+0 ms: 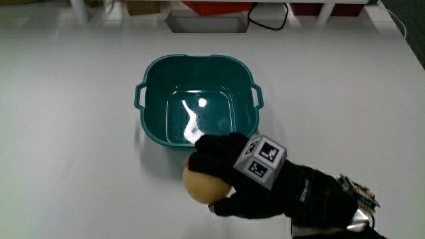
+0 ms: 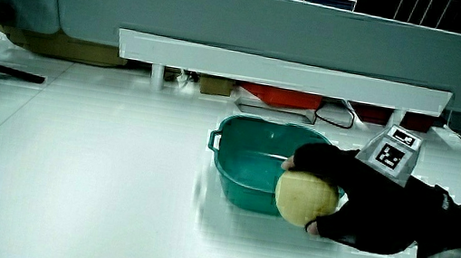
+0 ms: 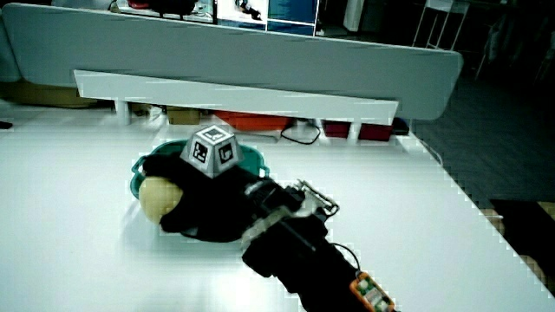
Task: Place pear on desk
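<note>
Main view: hand, grip around pear, beside teal basin on white desk.

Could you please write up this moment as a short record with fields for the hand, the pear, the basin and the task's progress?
hand: gloved hand with a patterned cube on its back, fingers curled around the pear
pear: pale yellow pear, held beside the basin, on the side nearer to the person; also shows in a side view
basin: teal basin with two handles, nothing in it
pear on table: cannot tell whether it touches the table
task progress: pear out of the basin, not yet released
</note>
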Tool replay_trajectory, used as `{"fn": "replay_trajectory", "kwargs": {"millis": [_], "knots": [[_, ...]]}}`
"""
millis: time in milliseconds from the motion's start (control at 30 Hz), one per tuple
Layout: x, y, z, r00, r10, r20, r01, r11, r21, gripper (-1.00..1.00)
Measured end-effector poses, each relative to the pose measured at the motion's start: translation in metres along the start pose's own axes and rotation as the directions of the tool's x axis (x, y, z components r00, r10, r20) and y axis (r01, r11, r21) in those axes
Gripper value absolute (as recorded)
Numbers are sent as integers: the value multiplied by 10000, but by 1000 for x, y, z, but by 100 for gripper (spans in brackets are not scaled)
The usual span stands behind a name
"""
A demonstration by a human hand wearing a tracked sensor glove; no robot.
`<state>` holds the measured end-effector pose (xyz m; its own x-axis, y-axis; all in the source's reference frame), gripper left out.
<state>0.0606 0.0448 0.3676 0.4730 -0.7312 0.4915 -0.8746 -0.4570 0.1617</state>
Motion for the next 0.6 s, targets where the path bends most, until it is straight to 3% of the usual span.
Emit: {"fn": "replay_trajectory", "kwargs": {"millis": [167, 400, 600], "knots": [[-3, -2, -17, 9997, -259, 4, 259, 9996, -149, 0], [-15, 3, -49, 9998, 33, 174, -33, 10000, -13, 0], [-17, 13, -87, 9986, -504, -159, 493, 9969, -617, 0]]}}
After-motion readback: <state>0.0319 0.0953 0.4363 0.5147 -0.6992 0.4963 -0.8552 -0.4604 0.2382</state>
